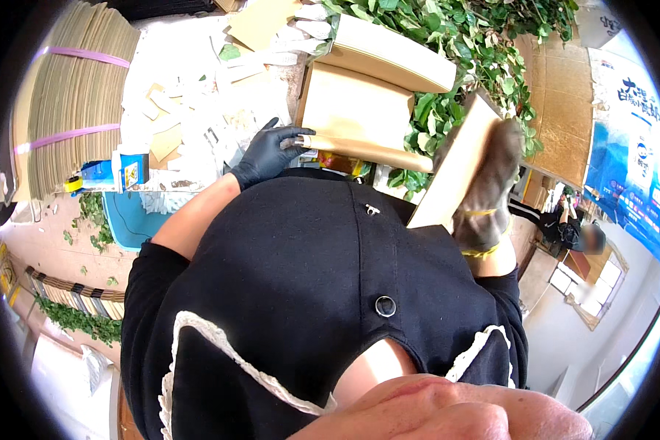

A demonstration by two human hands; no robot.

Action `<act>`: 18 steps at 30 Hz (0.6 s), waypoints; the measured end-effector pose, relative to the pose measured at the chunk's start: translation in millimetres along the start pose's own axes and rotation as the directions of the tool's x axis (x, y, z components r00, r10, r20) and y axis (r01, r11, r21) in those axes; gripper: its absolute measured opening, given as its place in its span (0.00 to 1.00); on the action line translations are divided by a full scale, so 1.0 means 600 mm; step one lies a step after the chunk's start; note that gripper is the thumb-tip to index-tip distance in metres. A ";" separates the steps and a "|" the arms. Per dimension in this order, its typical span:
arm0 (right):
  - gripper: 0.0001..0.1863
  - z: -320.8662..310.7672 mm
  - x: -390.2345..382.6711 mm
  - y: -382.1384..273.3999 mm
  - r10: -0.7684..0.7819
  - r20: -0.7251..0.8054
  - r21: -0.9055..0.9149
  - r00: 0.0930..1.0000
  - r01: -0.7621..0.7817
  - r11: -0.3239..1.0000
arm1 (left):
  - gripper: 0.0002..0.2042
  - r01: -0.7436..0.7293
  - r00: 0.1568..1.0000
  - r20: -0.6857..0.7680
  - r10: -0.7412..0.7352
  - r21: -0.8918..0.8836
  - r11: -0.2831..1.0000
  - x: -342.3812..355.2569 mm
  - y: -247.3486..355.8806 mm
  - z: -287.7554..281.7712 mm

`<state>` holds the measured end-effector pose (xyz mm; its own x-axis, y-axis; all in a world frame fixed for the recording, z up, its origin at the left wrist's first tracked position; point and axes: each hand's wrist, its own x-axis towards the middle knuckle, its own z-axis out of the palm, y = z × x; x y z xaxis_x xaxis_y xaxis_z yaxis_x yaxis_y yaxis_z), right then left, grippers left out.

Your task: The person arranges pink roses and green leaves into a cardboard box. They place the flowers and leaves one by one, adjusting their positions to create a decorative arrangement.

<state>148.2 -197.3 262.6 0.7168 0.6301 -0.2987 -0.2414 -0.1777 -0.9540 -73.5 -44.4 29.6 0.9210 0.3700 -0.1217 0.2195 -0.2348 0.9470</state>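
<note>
My left hand (270, 152), in a black glove, grips the left end of the folded front flap of an open tan cardboard box (356, 99), with one finger raised. My right hand (488, 172), in a soiled dark glove with a yellow cuff, is closed on a long flat cardboard piece (447, 180) held at a slant beside the box, near my black top. Part of that hand is hidden behind the piece.
Strapped cardboard stacks (70, 110) stand left, near paper scraps (165, 117), a blue-yellow item (132, 169) and a blue bin (125, 227). Green leafy cuttings (499, 29) lie behind the box. At right are cardboard (554, 117), a blue printed banner (623, 176) and another person (568, 227).
</note>
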 end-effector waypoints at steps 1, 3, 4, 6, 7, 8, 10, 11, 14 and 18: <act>0.25 -0.005 0.016 0.001 0.092 0.008 -0.117 0.996 -0.090 0.989 | 0.15 -0.001 1.000 -0.014 0.001 0.019 1.000 -0.001 0.001 0.000; 0.20 -0.013 0.055 -0.008 0.206 0.382 -0.504 0.901 0.016 0.864 | 0.16 0.028 1.000 -0.006 -0.028 0.018 0.999 -0.001 0.003 -0.001; 0.19 -0.018 0.083 -0.020 0.294 0.616 -0.586 0.731 0.176 0.791 | 0.16 0.042 0.999 -0.001 -0.041 0.019 0.999 -0.001 0.003 -0.002; 0.17 -0.006 0.128 -0.007 0.385 0.698 -0.678 0.605 0.383 0.627 | 0.18 0.104 0.992 0.064 -0.104 0.001 0.995 0.000 -0.001 -0.006; 0.17 0.011 0.148 0.019 0.539 0.466 -0.817 0.702 0.107 0.567 | 0.20 0.150 0.984 0.095 -0.148 -0.008 0.989 0.000 -0.005 -0.009; 0.18 0.025 0.163 0.048 0.659 0.233 -0.866 0.715 -0.156 0.475 | 0.21 0.152 0.983 0.113 -0.146 -0.045 0.987 0.001 -0.011 -0.009; 0.23 0.074 0.184 0.138 0.601 0.263 -0.826 0.755 -0.146 0.544 | 0.22 0.170 0.978 0.127 -0.166 -0.021 0.985 0.002 -0.024 -0.011; 0.31 0.055 0.194 0.144 0.583 0.290 -0.881 0.759 -0.026 0.472 | 0.20 0.086 0.988 0.126 -0.086 0.004 0.996 0.001 -0.030 -0.010; 0.28 0.035 0.207 0.209 0.499 0.247 -0.921 0.831 0.040 0.388 | 0.19 0.009 0.985 0.173 -0.015 0.036 0.999 0.002 -0.036 -0.014; 0.30 0.007 0.220 0.228 0.419 0.453 -0.809 0.787 0.165 0.565 | 0.17 0.037 0.960 0.278 -0.042 0.022 0.999 0.021 -0.002 -0.056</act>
<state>207.0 -135.0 93.0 0.1664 0.7641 -0.6233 0.5110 -0.6074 -0.6082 -73.2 -9.1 37.1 0.9641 0.1150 -0.2393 0.2608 -0.2406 0.9349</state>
